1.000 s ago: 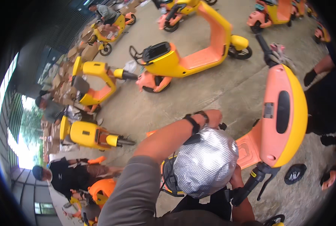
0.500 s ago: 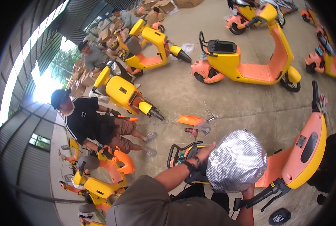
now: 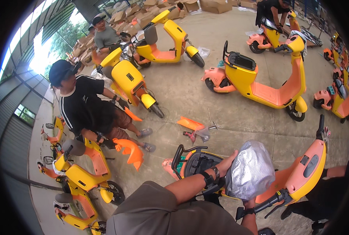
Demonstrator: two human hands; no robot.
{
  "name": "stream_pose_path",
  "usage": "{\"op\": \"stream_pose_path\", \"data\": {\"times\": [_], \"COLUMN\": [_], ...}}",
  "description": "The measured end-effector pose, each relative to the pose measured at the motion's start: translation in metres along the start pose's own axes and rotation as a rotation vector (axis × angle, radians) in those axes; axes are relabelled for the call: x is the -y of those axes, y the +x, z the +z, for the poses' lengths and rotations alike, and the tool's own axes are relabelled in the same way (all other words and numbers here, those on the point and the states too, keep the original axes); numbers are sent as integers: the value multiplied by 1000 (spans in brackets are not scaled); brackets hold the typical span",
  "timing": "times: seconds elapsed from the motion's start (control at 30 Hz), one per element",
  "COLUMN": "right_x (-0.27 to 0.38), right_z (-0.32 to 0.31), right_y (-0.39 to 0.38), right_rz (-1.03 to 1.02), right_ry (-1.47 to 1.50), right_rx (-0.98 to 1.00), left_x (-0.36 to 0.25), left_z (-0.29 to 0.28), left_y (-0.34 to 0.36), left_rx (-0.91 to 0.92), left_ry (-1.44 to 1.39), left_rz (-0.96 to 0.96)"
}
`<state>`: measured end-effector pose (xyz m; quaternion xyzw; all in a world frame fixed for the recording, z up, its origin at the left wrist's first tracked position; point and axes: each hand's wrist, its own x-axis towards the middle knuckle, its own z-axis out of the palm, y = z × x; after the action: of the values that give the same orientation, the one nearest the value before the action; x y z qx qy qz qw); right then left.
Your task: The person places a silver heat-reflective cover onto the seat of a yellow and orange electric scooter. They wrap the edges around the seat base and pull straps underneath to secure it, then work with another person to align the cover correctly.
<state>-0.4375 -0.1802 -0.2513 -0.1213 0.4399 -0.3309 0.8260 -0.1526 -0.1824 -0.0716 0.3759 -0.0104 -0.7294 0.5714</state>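
Note:
A silver, quilted foil-covered object (image 3: pixel 250 172) rests on the yellow and pink scooter beside me, at the lower middle. My left hand (image 3: pixel 230 161) grips its left edge, fingers partly behind it; a watch and black band are on that wrist. My right hand (image 3: pixel 248 204) is under the lower edge, its fingers hidden. Left of the foil is the scooter’s dark seat compartment (image 3: pixel 200 166) with a rear rack. The handlebar (image 3: pixel 272 201) crosses near my right forearm.
A person in black (image 3: pixel 84 103) stands left, holding an orange panel (image 3: pixel 133 154). Other yellow scooters (image 3: pixel 272 94) stand around. Orange parts and tools (image 3: pixel 192 129) lie on the concrete. Workers (image 3: pixel 106 37) are farther back near cartons (image 3: pixel 215 6). Someone’s dark-clothed legs (image 3: pixel 313 207) are at right.
My view has tilted up and toward the left. The foil object sits slightly farther right of the compartment, showing more of it. The person in black now holds the orange panel out lower.

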Motion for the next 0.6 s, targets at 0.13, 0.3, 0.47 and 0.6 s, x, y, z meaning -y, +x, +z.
{"op": "stream_pose_path", "data": {"times": [0.13,0.3,0.47,0.6], "right_x": [13,21,30,22], "right_z": [1,25,17,9], "right_y": [14,35,9,-29], "right_rz": [87,71,-24,-175], "right_ry": [65,39,-72,-493], "right_rx": [-12,17,-6,-19], "left_x": [1,-28,-5,6], "left_z": [7,15,13,-4], "left_y": [3,-16,4,12], "left_rx": [-48,-110,-119,-85], "left_ry": [309,679,479,449], "left_rz": [22,0,-85,3]}}
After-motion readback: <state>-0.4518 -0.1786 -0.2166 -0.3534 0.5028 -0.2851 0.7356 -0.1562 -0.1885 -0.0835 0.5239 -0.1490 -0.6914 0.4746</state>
